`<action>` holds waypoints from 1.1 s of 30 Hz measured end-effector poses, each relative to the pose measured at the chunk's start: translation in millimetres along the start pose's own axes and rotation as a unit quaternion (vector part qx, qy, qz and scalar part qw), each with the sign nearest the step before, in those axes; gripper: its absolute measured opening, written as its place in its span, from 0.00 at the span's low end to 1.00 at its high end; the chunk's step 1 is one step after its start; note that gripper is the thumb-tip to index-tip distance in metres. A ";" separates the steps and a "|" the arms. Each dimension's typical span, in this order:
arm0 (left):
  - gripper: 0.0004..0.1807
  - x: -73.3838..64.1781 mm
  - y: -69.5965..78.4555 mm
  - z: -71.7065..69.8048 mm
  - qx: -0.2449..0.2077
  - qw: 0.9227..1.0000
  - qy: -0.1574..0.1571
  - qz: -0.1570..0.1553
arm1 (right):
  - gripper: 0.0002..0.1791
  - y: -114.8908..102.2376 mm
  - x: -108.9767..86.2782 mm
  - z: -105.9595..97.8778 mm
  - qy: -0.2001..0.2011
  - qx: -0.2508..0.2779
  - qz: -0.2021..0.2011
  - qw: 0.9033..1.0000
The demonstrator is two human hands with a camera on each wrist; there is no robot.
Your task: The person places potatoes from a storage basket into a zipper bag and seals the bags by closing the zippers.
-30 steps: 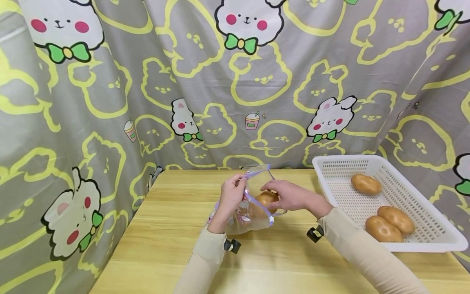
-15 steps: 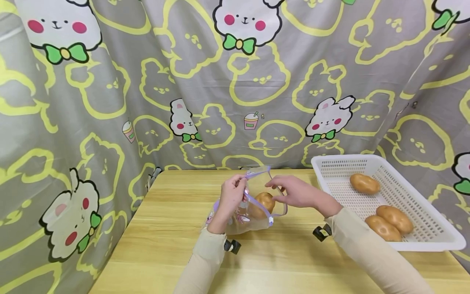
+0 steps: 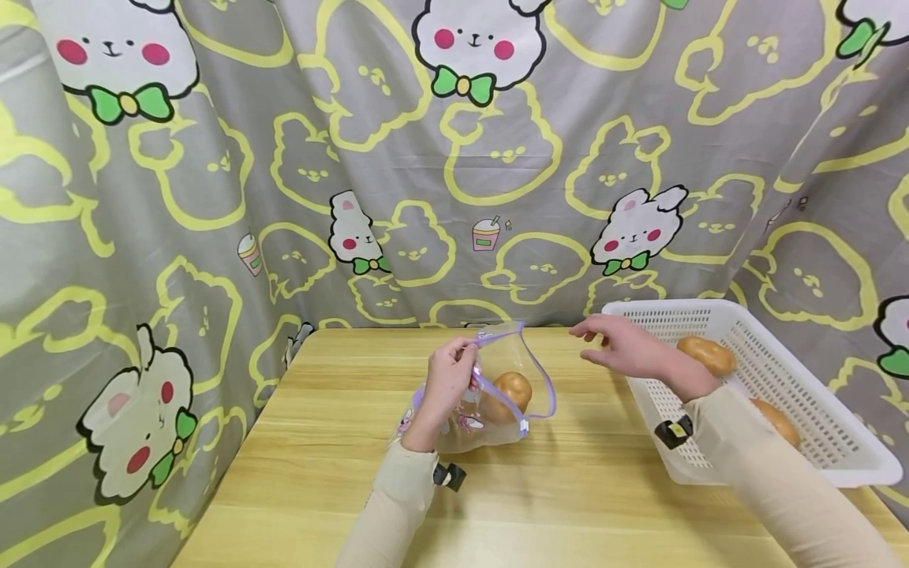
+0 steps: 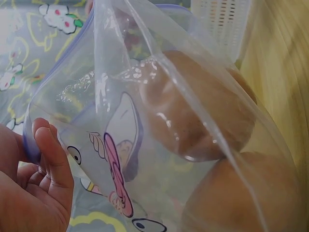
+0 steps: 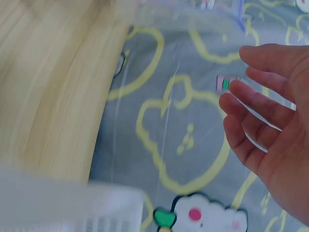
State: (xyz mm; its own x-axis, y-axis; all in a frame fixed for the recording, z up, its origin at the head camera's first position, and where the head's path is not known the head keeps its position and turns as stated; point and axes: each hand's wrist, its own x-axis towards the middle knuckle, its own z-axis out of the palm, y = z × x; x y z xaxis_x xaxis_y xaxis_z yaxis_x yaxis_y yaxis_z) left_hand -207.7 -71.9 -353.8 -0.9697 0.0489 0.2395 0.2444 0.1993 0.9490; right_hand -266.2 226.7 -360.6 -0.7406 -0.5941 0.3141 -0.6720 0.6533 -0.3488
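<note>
My left hand [image 3: 452,372] pinches the rim of a clear zip bag [image 3: 490,430] with a purple zip edge and printed cartoons. The bag's mouth gapes to the right. A brown potato [image 3: 513,391] lies inside near the opening; in the left wrist view a potato [image 4: 203,111] and a second potato [image 4: 246,198] show through the plastic. My right hand [image 3: 628,345] is held in the air between the bag and the white basket [image 3: 877,461], over the basket's left rim. Its fingers are spread and loosely bent, with nothing in them.
Inside the basket lie a potato [image 3: 706,355] at the back and another potato [image 3: 777,422] partly behind the right sleeve. The wooden table [image 3: 319,489] meets a patterned curtain [image 3: 426,260] at its back and left edges.
My right hand has let go of the potato in the bag, come out of the bag's mouth and moved right to the basket. The left hand has stayed in place.
</note>
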 end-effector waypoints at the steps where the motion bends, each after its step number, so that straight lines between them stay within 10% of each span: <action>1: 0.11 0.0 0.1 -0.1 0.001 1.000 0.000 0.000 | 0.18 4.6 -2.1 -1.8 -0.001 0.001 0.008 1.000; 33: 0.12 2.2 -4.8 -3.3 -0.008 1.000 0.005 0.006 | 0.31 156.9 -83.4 -17.4 0.036 0.019 0.227 0.973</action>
State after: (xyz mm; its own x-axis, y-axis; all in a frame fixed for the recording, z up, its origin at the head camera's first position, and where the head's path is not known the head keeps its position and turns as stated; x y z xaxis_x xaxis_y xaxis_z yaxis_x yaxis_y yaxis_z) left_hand -211.0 -76.0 -357.1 -0.9668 0.0417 0.2521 0.2555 0.1836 0.9492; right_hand -310.0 387.0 -426.2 -0.9603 -0.2123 0.1811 -0.2757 0.8223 -0.4978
